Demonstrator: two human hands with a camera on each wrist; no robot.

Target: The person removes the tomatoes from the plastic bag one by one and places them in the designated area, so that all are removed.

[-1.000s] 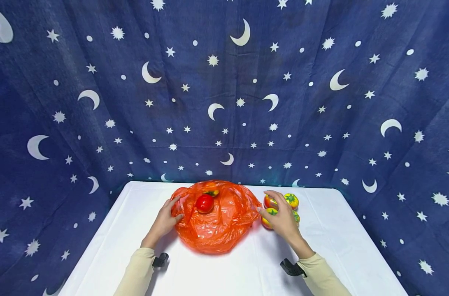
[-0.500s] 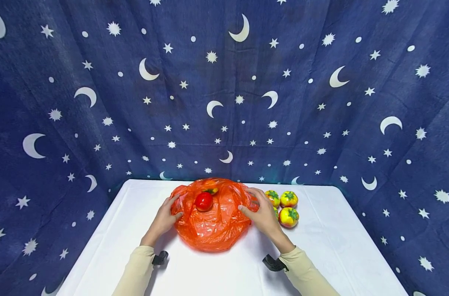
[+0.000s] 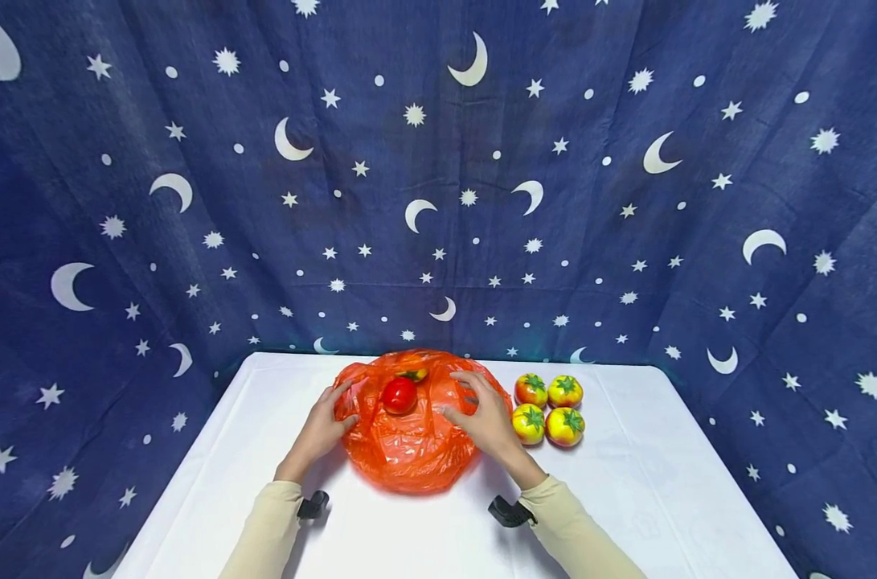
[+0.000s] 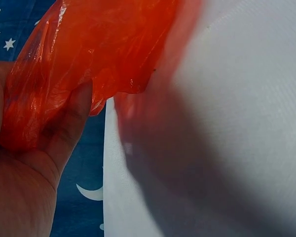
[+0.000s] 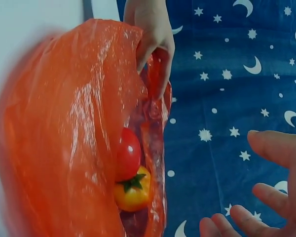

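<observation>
A red plastic bag (image 3: 416,450) lies spread with its mouth open on the table. Inside it are a shiny red tomato (image 3: 399,396) and a yellow-red tomato with a green leafy top (image 5: 133,190). My left hand (image 3: 321,428) holds the bag's left rim, its thumb on one side of the film and the fingers on the other. Over the right part of the bag hovers my right hand (image 3: 490,418), fingers spread and nothing between them. The right wrist view shows this right hand (image 5: 274,192) apart from the bag's mouth.
Several yellow-red tomatoes with green tops (image 3: 564,426) stand in a cluster just right of the bag. A white cloth covers the table (image 3: 655,482). Behind it hangs a blue curtain (image 3: 438,161) with moons and stars.
My right hand has moved left, from over the tomato cluster to above the bag, uncovering the cluster. The left hand keeps its place at the bag's left rim.
</observation>
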